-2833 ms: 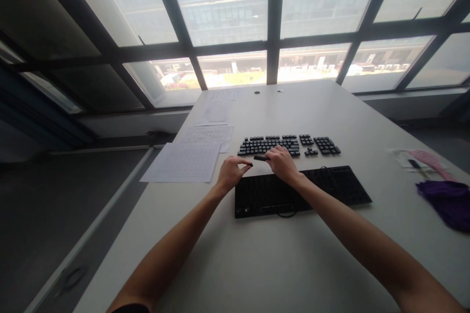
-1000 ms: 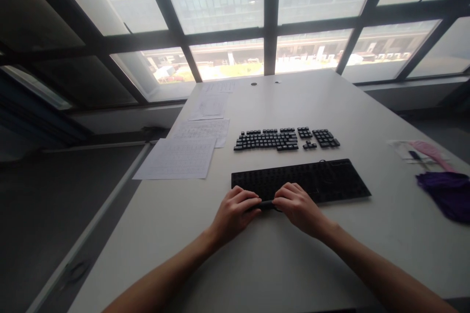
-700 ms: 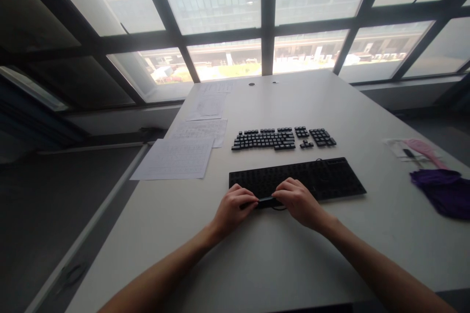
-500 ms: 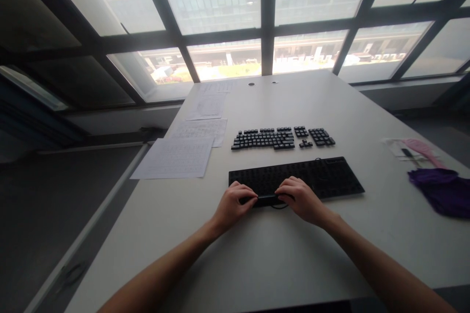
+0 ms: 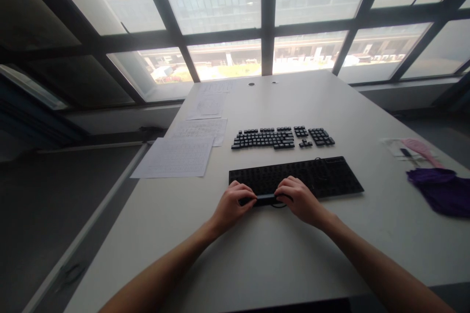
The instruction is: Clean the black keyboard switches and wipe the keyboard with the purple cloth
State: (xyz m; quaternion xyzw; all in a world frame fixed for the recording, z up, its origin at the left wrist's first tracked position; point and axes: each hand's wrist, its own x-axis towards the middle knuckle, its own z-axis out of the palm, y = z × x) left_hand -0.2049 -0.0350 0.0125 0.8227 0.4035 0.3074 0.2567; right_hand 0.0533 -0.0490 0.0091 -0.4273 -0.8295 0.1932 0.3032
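Note:
A long black space bar keycap point(image 5: 266, 198) lies across the near edge of the black keyboard base point(image 5: 330, 176). My left hand point(image 5: 234, 205) pinches its left end between thumb and fingertips. At the other end, my right hand point(image 5: 299, 201) is closed on it the same way. A thin black cable loop point(image 5: 279, 206) shows just below the bar. The keyboard base has no keycaps on it that I can make out. Behind it, loose dark keycaps point(image 5: 262, 138) are laid out in keyboard order, with a gap in the bottom row.
Printed paper sheets point(image 5: 174, 157) lie along the left side of the white table point(image 5: 227, 274). To the right are a purple cloth point(image 5: 438, 191), a pink item point(image 5: 422, 149) and a small dark-handled tool point(image 5: 408, 154). Large windows point(image 5: 220, 0) stand beyond the table.
The bar between my hands has tilted slightly, and its upper face catches more light. My right fingers have shifted a little; the rest stays in place.

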